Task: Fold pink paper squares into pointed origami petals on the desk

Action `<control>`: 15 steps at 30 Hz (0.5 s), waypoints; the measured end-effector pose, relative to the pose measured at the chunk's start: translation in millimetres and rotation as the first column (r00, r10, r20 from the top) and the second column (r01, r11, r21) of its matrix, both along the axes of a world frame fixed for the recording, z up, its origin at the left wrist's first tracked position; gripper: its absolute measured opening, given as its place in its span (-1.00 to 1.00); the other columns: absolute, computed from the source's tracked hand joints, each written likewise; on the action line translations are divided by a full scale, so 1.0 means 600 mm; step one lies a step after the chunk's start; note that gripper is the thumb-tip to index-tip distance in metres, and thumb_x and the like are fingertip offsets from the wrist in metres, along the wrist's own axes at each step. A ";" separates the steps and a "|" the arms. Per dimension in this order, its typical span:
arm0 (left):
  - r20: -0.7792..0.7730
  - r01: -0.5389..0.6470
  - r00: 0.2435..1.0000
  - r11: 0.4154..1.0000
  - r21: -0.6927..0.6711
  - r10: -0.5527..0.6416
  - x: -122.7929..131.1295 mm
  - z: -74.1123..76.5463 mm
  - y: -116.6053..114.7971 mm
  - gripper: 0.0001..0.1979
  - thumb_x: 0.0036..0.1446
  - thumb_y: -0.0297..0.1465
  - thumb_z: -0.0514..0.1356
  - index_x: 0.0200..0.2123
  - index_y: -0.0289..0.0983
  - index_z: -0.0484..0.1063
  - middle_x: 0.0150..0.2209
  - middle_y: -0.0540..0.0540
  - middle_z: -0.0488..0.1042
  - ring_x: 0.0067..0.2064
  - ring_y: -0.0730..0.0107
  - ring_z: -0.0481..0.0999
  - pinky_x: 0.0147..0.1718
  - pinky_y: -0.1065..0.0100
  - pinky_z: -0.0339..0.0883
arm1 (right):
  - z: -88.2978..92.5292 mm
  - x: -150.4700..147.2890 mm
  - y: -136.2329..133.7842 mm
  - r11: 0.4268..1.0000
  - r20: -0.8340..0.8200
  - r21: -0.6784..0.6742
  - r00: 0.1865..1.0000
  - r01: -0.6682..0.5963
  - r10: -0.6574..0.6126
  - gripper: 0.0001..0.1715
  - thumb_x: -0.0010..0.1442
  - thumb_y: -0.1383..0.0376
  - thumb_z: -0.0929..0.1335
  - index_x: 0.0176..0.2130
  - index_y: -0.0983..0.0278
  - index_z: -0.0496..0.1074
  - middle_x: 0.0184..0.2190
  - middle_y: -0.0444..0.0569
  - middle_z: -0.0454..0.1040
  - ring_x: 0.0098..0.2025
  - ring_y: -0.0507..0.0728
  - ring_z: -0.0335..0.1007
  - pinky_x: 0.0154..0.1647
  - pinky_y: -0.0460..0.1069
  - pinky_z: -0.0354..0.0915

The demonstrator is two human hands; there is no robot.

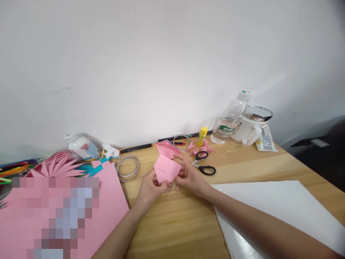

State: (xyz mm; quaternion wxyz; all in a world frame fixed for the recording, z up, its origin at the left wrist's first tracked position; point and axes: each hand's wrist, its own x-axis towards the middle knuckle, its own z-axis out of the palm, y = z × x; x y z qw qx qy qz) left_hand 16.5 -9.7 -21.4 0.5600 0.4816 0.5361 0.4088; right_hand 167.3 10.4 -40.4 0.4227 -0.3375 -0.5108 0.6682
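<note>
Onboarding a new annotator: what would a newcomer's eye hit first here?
Probably the folded pink paper at the centre, held in both hands, left and right, above the wooden table. Next, likely the spiky pleated pink paper at left, toward the wall, then the yellow glue stick beyond the right hand.

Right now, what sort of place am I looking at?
Probably a paper-craft spot at a pale wooden table, though home or classroom I can't tell. The folded pink paper, black-handled metal scissors and yellow cylindrical glue stick suggest it.
</note>
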 end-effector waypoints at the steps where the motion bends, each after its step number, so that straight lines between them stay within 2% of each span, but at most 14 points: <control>1: 0.011 0.002 1.000 1.000 -0.003 -0.001 0.000 0.000 0.000 -0.79 -0.22 -0.48 0.24 -0.41 -0.32 0.33 -0.59 0.00 0.49 -0.55 0.38 0.48 -0.53 0.39 0.37 | -0.001 0.000 0.001 1.000 -0.007 -0.010 1.000 0.011 -0.012 -0.21 -0.09 0.48 0.30 0.08 0.13 -0.06 -0.40 -0.15 0.36 -0.48 0.02 0.40 -0.56 -0.08 0.38; 6: 0.023 -0.030 0.999 0.999 -0.027 0.031 -0.002 0.001 0.002 -0.76 -0.20 -0.48 0.21 -0.38 -0.30 0.27 -0.61 0.03 0.45 -0.59 0.40 0.45 -0.56 0.38 0.37 | 0.001 0.000 0.003 0.999 -0.020 -0.025 0.999 0.047 -0.048 -0.27 -0.08 0.44 0.32 0.05 0.12 -0.01 -0.36 -0.13 0.38 -0.50 0.00 0.38 -0.54 -0.06 0.39; 10: -0.026 -0.019 0.999 1.000 -0.017 0.018 -0.003 0.003 0.003 -0.78 -0.22 -0.50 0.19 -0.39 -0.31 0.27 -0.65 0.05 0.42 -0.63 0.45 0.40 -0.64 0.44 0.30 | 0.009 0.004 0.000 0.999 -0.037 0.012 0.999 0.034 -0.033 -0.33 -0.03 0.38 0.33 0.03 0.14 0.02 -0.30 -0.09 0.37 -0.36 0.06 0.40 -0.53 -0.07 0.39; 12: -0.035 0.009 0.999 1.000 -0.019 -0.009 -0.003 0.004 0.004 -0.77 -0.21 -0.50 0.18 -0.37 -0.33 0.27 -0.65 0.06 0.41 -0.64 0.47 0.38 -0.65 0.45 0.29 | 0.013 0.005 0.000 1.000 -0.020 0.014 0.999 0.025 -0.025 -0.30 -0.06 0.36 0.37 0.03 0.14 0.04 -0.33 -0.09 0.36 -0.32 0.09 0.38 -0.56 -0.09 0.37; 15: -0.039 0.030 0.999 0.999 -0.016 -0.031 -0.003 0.004 0.004 -0.76 -0.20 -0.49 0.17 -0.35 -0.35 0.27 -0.67 0.07 0.39 -0.65 0.50 0.36 -0.66 0.46 0.28 | 0.016 0.005 -0.001 0.999 0.014 0.004 0.999 0.052 -0.052 -0.34 -0.04 0.28 0.38 0.02 0.16 0.06 -0.41 -0.12 0.36 -0.39 0.07 0.37 -0.57 -0.10 0.35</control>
